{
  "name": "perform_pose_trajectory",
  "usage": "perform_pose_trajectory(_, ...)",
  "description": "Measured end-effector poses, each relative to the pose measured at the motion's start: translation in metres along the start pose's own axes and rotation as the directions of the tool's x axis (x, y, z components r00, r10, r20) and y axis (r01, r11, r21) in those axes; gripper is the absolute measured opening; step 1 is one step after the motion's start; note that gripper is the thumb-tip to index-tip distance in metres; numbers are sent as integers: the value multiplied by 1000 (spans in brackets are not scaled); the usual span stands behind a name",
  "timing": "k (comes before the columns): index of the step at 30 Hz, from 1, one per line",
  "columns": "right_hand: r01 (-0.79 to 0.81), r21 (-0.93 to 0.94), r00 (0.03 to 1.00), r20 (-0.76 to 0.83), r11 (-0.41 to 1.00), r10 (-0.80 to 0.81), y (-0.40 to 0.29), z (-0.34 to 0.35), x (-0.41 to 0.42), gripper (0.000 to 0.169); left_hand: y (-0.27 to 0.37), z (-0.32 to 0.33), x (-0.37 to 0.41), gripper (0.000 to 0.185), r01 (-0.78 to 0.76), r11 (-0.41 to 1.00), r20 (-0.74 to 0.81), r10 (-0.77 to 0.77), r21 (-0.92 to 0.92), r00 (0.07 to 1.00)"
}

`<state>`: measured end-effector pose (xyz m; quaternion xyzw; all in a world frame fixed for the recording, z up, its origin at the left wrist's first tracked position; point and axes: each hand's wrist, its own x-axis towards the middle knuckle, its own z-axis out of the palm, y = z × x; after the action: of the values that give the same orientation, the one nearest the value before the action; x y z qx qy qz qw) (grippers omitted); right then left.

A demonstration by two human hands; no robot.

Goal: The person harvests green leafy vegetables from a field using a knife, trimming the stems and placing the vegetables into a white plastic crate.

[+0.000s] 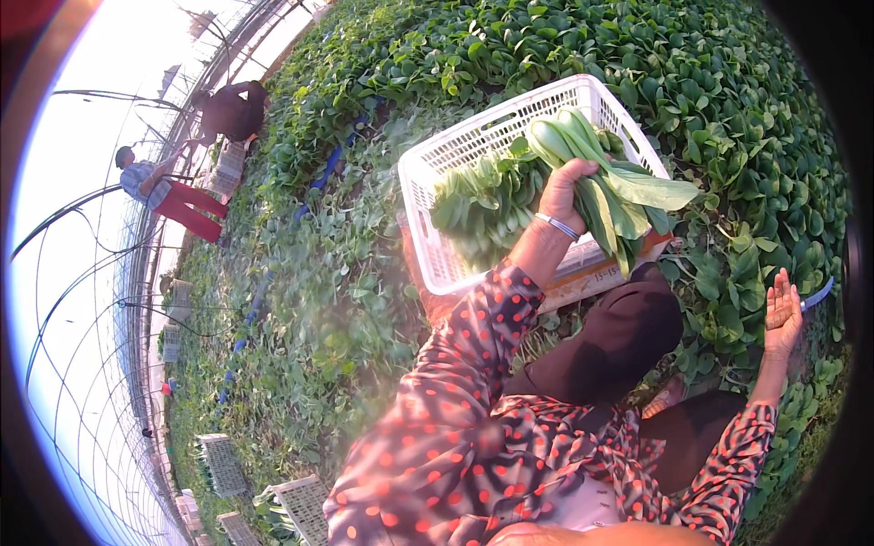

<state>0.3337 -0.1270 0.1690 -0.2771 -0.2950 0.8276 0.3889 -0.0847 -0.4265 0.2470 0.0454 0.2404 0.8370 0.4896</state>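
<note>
My left hand (568,191) grips a bunch of bok choy (635,188), its pale stem ends pointing up and its leaves hanging toward the right. It is above a white slatted plastic crate (418,211), near the crate's right side. Inside the crate lie more bunches of bok choy (488,205). My right hand (783,317) is out at the far right, palm showing and fingers extended. Beside its fingers a curved metal blade (817,295) sticks out. Its handle is hidden, so I cannot tell whether this hand holds it.
Dense bok choy plants (689,82) grow beyond the crate. A blue hose (328,170) runs along the ground at left. Two people (164,188) are by a crate (227,167) at upper left. More crates (222,464) stand at lower left, near greenhouse hoops (68,286).
</note>
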Motion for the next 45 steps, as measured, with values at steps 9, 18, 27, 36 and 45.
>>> perform_pose_trajectory(9, 1, -107, 998, -67, 994, -8, 10, 31, -7, 17, 90, -87, -57, 42, -322, 930, -96, 342, 178, 935)
perform_pose_trajectory(18, 6, -144, 997, -81, 990, -17, 5, 16, -13, 17, 129, -117, -77, 42, -192, 926, -91, 232, 324, 968)
perform_pose_trajectory(27, 34, -226, 994, -98, 974, -57, -1, 30, -29, 7, 191, -117, -59, 36, 167, 582, -194, -17, 796, 981)
perform_pose_trajectory(36, 22, -297, 949, -294, 955, -114, -25, -17, -81, 6, 112, -163, 62, 37, -328, -793, -274, -513, 513, 813)
perform_pose_trajectory(45, 4, -340, 906, -396, 940, -147, -29, -11, -116, 4, -61, -258, 134, 41, -691, -691, -215, -722, 210, 657)
